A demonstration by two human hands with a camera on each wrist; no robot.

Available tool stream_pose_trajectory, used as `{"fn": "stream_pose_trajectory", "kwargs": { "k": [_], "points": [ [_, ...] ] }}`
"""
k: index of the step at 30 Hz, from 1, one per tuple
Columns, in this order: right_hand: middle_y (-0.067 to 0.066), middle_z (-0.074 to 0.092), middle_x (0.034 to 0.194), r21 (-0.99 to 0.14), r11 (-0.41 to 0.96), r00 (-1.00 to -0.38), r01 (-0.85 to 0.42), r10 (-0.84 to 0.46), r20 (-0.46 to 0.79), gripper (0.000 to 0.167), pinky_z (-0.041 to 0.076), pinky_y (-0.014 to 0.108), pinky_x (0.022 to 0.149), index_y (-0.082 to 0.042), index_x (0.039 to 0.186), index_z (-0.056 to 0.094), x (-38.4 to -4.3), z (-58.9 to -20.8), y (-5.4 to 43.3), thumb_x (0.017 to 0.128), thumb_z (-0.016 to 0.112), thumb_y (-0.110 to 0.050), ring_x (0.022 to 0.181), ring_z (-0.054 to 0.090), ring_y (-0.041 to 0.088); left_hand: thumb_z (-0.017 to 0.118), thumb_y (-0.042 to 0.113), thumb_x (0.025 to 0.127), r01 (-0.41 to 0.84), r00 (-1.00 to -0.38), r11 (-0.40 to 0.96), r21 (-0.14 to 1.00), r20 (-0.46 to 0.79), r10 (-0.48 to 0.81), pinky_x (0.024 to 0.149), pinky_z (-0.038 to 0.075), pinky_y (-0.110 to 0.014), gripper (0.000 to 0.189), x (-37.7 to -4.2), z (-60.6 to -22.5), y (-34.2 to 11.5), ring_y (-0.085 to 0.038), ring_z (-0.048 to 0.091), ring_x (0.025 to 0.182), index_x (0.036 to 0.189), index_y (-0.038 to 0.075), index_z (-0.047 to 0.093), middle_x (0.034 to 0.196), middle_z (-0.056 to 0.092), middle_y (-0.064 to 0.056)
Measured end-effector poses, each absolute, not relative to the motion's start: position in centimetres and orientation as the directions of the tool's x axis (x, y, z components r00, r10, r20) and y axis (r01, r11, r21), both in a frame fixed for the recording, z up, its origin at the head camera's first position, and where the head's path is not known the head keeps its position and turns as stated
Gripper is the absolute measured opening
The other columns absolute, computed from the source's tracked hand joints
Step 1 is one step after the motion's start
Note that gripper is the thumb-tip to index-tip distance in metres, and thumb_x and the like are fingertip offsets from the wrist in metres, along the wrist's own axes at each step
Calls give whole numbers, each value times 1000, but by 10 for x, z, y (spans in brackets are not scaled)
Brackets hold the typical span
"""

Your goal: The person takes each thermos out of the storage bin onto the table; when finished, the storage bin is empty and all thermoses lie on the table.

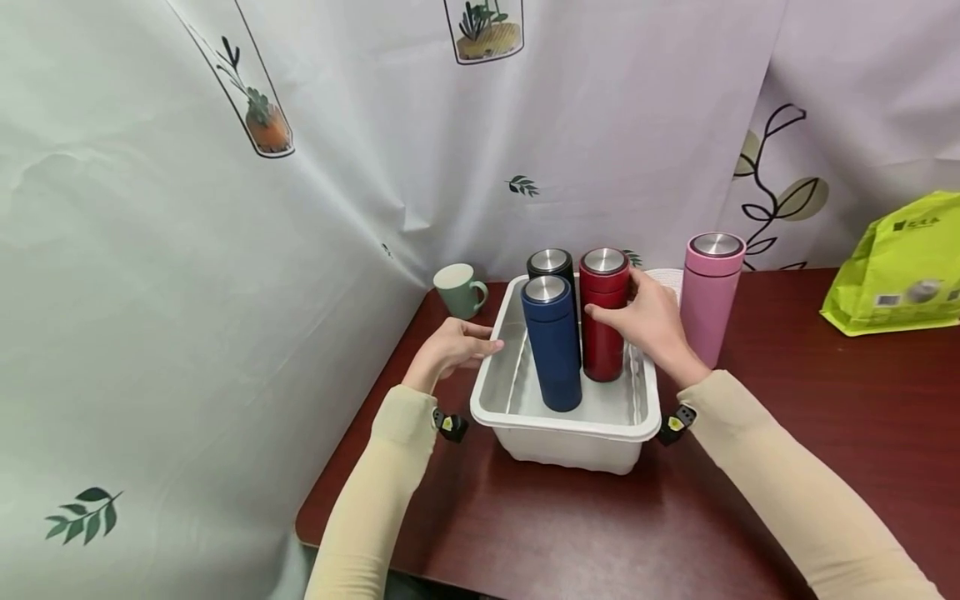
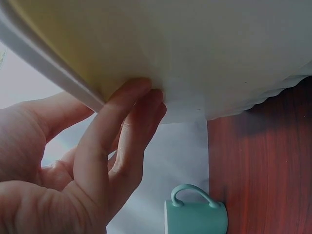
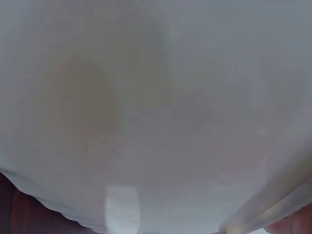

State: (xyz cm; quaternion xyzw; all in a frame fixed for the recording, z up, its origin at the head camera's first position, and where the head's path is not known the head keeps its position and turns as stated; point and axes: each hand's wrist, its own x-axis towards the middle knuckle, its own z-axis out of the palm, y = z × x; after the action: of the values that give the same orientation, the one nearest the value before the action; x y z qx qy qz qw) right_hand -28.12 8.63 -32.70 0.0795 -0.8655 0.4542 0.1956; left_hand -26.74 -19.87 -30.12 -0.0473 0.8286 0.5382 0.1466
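A white plastic bin point(image 1: 562, 427) stands on the table with three thermos bottles upright inside: a blue bottle point(image 1: 553, 350) in front, a black bottle point(image 1: 550, 260) behind it, and a red bottle point(image 1: 602, 346) to their right. My right hand point(image 1: 654, 321) grips the red bottle around its upper part, thumb in front and fingers behind. On the bin's left rim, my left hand point(image 1: 448, 346) pinches the edge; its fingers point(image 2: 129, 97) press the outer wall below the rim in the left wrist view. The bin's wall point(image 3: 170, 122) fills most of the right wrist view.
A pink bottle point(image 1: 708, 308) stands just right of the bin. Behind the left hand is a green mug point(image 1: 456, 292). A bright green bag point(image 1: 900, 275) sits at the far right. Part of a white woven thing point(image 1: 667, 278) shows behind the right hand. Patterned cloth hangs behind the table.
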Motion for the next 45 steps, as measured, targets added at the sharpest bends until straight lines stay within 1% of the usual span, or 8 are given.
{"fn": "stream_pose_trajectory", "kwargs": {
  "k": [5,11,24,27,32,34,38,45],
  "points": [
    [20,70,111,-764,561,-895,-320,86,438,54,55,45,78,-3,121,61,-274,-325,91,79,79,-33,94,67,35,71,7,89,-243,-948,416,876,-305,87,93,56,-43,52,-268,-302,-198,-39,62,116,136,-4,54,124,64,-25],
    [18,70,115,-757,533,-864,-378,91,495,53,56,50,83,-7,122,63,-265,-316,95,79,80,-34,106,65,38,72,8,89,-248,-948,411,878,-306,82,91,57,-42,52,-268,-301,-198,-37,64,114,136,-3,54,122,65,-24],
    [13,72,114,-751,443,-806,-490,98,584,53,48,57,100,-11,122,66,-233,-299,107,76,84,-30,112,65,30,73,9,88,-241,-949,423,873,-303,85,89,58,-41,51,-271,-302,-196,-34,67,110,135,-2,56,122,66,-22],
    [10,72,114,-741,436,-788,-510,107,606,54,49,50,102,-12,124,66,-226,-292,109,76,85,-28,112,65,26,73,9,88,-236,-950,423,875,-300,90,90,58,-41,51,-271,-302,-196,-35,66,110,135,-2,56,122,66,-22],
    [6,72,113,-718,398,-737,-572,137,662,55,52,22,97,-12,124,67,-215,-279,110,74,87,-21,110,66,15,70,7,90,-238,-947,400,885,-303,107,92,56,-43,52,-270,-302,-199,-38,63,114,137,-4,53,126,63,-25],
    [5,72,113,-709,378,-716,-596,152,682,55,51,16,95,-14,124,67,-210,-274,111,73,87,-17,108,66,9,70,7,90,-239,-946,389,890,-304,116,94,56,-44,53,-270,-302,-200,-40,61,116,138,-5,51,128,61,-26],
    [0,71,109,-685,359,-674,-634,179,717,57,51,14,92,-15,123,69,-200,-263,115,70,88,-10,104,65,3,69,7,90,-238,-945,380,894,-304,123,96,54,-45,55,-270,-303,-201,-42,58,119,140,-6,48,130,59,-28],
    [-2,71,109,-637,321,-606,-701,203,769,59,53,12,88,-11,122,69,-183,-251,125,67,87,1,98,67,7,69,7,90,-235,-946,382,894,-301,121,97,53,-46,53,-273,-305,-201,-40,60,118,138,-6,50,128,61,-26]
  ]
}}
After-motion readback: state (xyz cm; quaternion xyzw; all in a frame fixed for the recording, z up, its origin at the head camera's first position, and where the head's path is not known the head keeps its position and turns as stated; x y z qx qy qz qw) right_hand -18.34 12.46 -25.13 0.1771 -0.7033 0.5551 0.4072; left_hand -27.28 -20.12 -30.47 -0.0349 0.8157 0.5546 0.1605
